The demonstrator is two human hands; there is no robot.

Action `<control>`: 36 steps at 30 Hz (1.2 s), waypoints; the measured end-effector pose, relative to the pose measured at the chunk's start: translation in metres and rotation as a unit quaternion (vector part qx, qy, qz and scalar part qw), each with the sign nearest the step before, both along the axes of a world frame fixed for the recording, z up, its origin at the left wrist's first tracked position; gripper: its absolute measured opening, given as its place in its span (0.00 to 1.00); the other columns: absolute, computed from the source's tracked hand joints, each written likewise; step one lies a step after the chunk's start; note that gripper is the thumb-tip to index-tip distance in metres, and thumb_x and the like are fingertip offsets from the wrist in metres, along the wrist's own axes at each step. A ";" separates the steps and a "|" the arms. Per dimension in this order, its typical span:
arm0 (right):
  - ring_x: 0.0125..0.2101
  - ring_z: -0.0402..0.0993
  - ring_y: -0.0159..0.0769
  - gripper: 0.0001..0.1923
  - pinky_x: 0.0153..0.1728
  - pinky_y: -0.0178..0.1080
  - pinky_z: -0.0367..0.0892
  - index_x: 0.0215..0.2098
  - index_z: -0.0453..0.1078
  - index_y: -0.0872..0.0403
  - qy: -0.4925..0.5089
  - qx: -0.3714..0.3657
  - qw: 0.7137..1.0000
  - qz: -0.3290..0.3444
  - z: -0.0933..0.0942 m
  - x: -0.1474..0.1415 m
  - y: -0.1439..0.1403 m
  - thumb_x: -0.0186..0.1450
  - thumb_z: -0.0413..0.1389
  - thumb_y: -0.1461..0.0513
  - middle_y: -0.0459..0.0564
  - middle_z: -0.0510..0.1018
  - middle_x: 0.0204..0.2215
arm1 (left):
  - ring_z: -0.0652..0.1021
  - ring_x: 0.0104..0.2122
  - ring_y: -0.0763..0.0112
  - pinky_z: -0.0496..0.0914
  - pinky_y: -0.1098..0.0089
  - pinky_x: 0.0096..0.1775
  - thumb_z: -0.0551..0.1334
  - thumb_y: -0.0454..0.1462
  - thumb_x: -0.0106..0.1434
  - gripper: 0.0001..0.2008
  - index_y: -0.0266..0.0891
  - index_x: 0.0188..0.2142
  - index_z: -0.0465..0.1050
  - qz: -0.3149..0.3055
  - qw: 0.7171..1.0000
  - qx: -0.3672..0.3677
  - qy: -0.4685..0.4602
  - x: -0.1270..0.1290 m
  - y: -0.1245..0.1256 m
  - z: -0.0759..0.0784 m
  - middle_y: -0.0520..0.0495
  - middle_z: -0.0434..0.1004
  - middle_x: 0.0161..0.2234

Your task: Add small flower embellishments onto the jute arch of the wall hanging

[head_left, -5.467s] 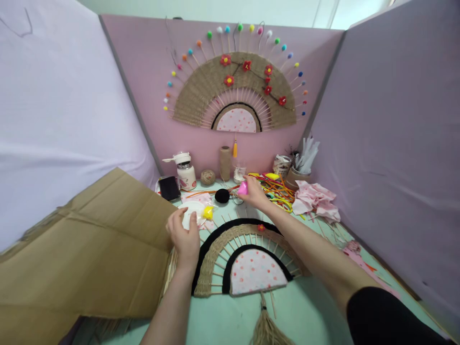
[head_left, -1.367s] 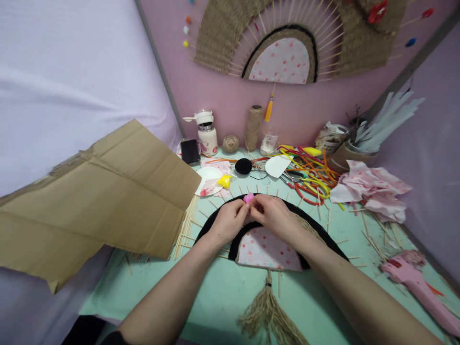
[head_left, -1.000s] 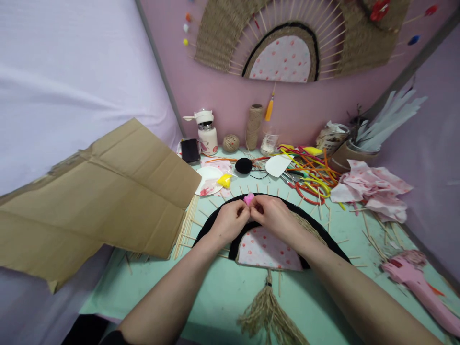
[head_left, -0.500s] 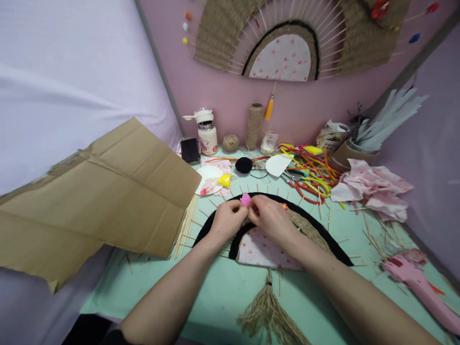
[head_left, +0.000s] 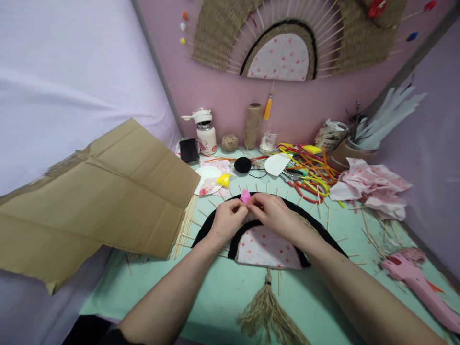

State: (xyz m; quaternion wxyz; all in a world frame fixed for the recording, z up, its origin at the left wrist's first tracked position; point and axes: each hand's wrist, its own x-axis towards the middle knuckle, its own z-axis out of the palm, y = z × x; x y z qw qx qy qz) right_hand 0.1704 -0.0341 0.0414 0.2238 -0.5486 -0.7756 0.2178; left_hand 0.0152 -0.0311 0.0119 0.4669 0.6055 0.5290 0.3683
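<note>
- a small bright pink lump (head_left: 245, 196), soft-looking and rounded, is pinched between the fingertips of both hands, just above the top edge of a half-made fan (head_left: 268, 235) lying flat on a mint green table (head_left: 223, 292).
- the left hand (head_left: 228, 221) is curled narrow, thumb and forefinger closed on the lump's left side.
- the right hand (head_left: 275, 216) is curled the same way, its fingertips closed on the lump's right side; the two hands touch.
- the fan is a half circle: a dotted pink cloth centre, a black band around it, woven straw on the right, thin wooden sticks spreading outward, and a frayed twine tassel (head_left: 268, 314) at its base.
- behind the hands sit a black pompom (head_left: 242, 165), a white paper plate (head_left: 206, 175) with a yellow lump (head_left: 224, 180) at its edge, and a tangle of red, yellow and orange pipe cleaners (head_left: 307, 172).
- along the pink wall stand a white flask (head_left: 205, 134), a ball of twine (head_left: 230, 142), a tall twine spool (head_left: 252, 125) and a brown pot (head_left: 350, 154) holding white strips.
- crumpled pink cloth (head_left: 370, 188) lies to the right; a pink glue gun (head_left: 413, 282) lies nearer.
- a creased sheet of brown cardboard (head_left: 97, 201) leans on the left.
- a finished fan (head_left: 287, 38) hangs on the wall.
</note>
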 end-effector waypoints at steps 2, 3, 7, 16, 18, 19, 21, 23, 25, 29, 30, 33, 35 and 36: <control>0.29 0.69 0.32 0.07 0.32 0.34 0.58 0.30 0.69 0.53 0.006 0.000 1.000 -0.006 -0.003 0.000 0.001 0.66 0.53 0.64 0.45 0.76 0.28 | 0.68 0.25 0.74 0.62 0.73 0.30 0.56 0.37 0.54 0.07 0.37 0.24 0.71 -0.002 1.000 0.003 0.000 0.000 0.000 0.000 0.55 0.68 0.22; 0.29 0.69 0.33 0.06 0.32 0.34 0.58 0.30 0.68 0.53 0.006 0.003 1.000 -0.010 -0.005 -0.001 0.001 0.66 0.52 0.64 0.46 0.76 0.29 | 0.68 0.25 0.74 0.62 0.73 0.30 0.56 0.37 0.54 0.07 0.37 0.25 0.70 -0.001 1.000 -0.002 -0.004 0.001 0.000 0.001 0.55 0.68 0.22; 0.32 0.68 0.36 0.07 0.32 0.36 0.57 0.32 0.67 0.54 0.001 0.019 1.000 -0.023 -0.008 -0.006 -0.002 0.68 0.51 0.63 0.50 0.75 0.32 | 0.66 0.25 0.74 0.61 0.74 0.29 0.57 0.42 0.59 0.12 0.38 0.24 0.68 0.004 1.000 -0.018 -0.005 0.002 -0.002 0.004 0.55 0.67 0.22; 0.31 0.71 0.34 0.06 0.33 0.35 0.60 0.33 0.70 0.53 0.044 0.008 0.999 -0.008 -0.006 -0.001 0.000 0.66 0.51 0.64 0.47 0.77 0.30 | 0.67 0.26 0.74 0.59 0.73 0.30 0.52 0.45 0.66 0.16 0.39 0.26 0.66 -0.023 0.998 0.055 0.031 -0.001 0.000 0.000 0.54 0.67 0.24; 0.30 0.71 0.33 0.06 0.32 0.34 0.60 0.33 0.70 0.53 0.048 0.005 0.999 -0.011 -0.006 -0.001 0.002 0.66 0.52 0.64 0.46 0.77 0.29 | 0.66 0.27 0.74 0.58 0.73 0.30 0.52 0.44 0.67 0.16 0.39 0.26 0.65 -0.026 0.996 0.073 0.047 -0.001 0.000 0.001 0.54 0.66 0.24; 0.29 0.71 0.33 0.06 0.32 0.34 0.60 0.33 0.70 0.53 0.048 0.006 0.999 -0.013 -0.006 -0.001 0.002 0.66 0.52 0.64 0.46 0.77 0.29 | 0.66 0.27 0.74 0.58 0.72 0.30 0.52 0.43 0.67 0.15 0.39 0.26 0.65 -0.028 0.995 0.079 0.050 -0.001 0.000 0.002 0.55 0.65 0.24; 0.29 0.70 0.33 0.06 0.31 0.34 0.59 0.32 0.69 0.53 0.042 0.013 0.999 -0.020 -0.005 -0.003 0.000 0.66 0.52 0.63 0.45 0.76 0.28 | 0.64 0.26 0.74 0.56 0.72 0.29 0.53 0.42 0.65 0.15 0.39 0.24 0.63 -0.024 0.995 0.087 0.050 -0.002 -0.001 0.003 0.55 0.63 0.23; 0.29 0.69 0.34 0.07 0.31 0.35 0.58 0.31 0.67 0.52 0.030 0.025 0.999 -0.026 -0.005 -0.005 -0.002 0.67 0.51 0.62 0.46 0.76 0.28 | 0.63 0.25 0.75 0.55 0.72 0.28 0.54 0.40 0.64 0.14 0.39 0.22 0.61 -0.013 0.994 0.096 0.045 -0.001 -0.002 0.003 0.56 0.60 0.21; 0.30 0.69 0.35 0.07 0.31 0.36 0.58 0.30 0.65 0.52 0.015 0.043 0.999 -0.031 -0.006 -0.008 -0.005 0.67 0.51 0.62 0.48 0.75 0.30 | 0.61 0.24 0.75 0.55 0.72 0.28 0.54 0.39 0.62 0.14 0.39 0.21 0.58 -0.002 0.994 0.102 0.038 -0.001 -0.002 0.003 0.56 0.57 0.20; 0.32 0.69 0.38 0.06 0.32 0.37 0.57 0.32 0.64 0.53 -0.020 0.085 0.995 -0.044 -0.011 -0.013 -0.009 0.68 0.50 0.63 0.51 0.74 0.32 | 0.61 0.23 0.76 0.56 0.72 0.28 0.55 0.38 0.60 0.14 0.40 0.20 0.57 0.005 0.995 0.099 0.022 0.000 -0.003 0.003 0.56 0.58 0.19; 0.32 0.69 0.38 0.06 0.32 0.38 0.57 0.32 0.64 0.53 -0.027 0.094 0.994 -0.048 -0.013 -0.014 -0.010 0.68 0.49 0.63 0.51 0.74 0.32 | 0.61 0.23 0.76 0.56 0.72 0.28 0.55 0.38 0.60 0.14 0.40 0.19 0.57 0.006 0.995 0.098 0.020 0.000 -0.003 0.003 0.56 0.58 0.19; 0.31 0.68 0.39 0.07 0.31 0.38 0.55 0.32 0.64 0.52 -0.038 0.114 0.991 -0.059 -0.017 -0.016 -0.010 0.69 0.48 0.63 0.52 0.74 0.32 | 0.62 0.23 0.76 0.57 0.73 0.29 0.54 0.38 0.60 0.14 0.39 0.19 0.58 0.008 0.995 0.095 0.013 0.000 -0.002 0.003 0.56 0.58 0.19; 0.31 0.68 0.39 0.08 0.30 0.38 0.55 0.31 0.63 0.52 -0.040 0.123 0.990 -0.064 -0.019 -0.017 -0.010 0.69 0.48 0.63 0.52 0.73 0.31 | 0.62 0.24 0.76 0.57 0.73 0.29 0.55 0.38 0.59 0.13 0.39 0.20 0.59 0.007 0.996 0.091 0.004 0.001 -0.002 0.003 0.56 0.59 0.19; 0.30 0.68 0.39 0.08 0.30 0.38 0.55 0.31 0.63 0.52 -0.040 0.126 0.989 -0.066 -0.019 -0.017 -0.010 0.69 0.48 0.63 0.52 0.73 0.31 | 0.62 0.24 0.76 0.57 0.73 0.29 0.55 0.38 0.59 0.13 0.39 0.20 0.60 0.007 0.996 0.088 0.000 0.000 -0.002 0.002 0.56 0.59 0.20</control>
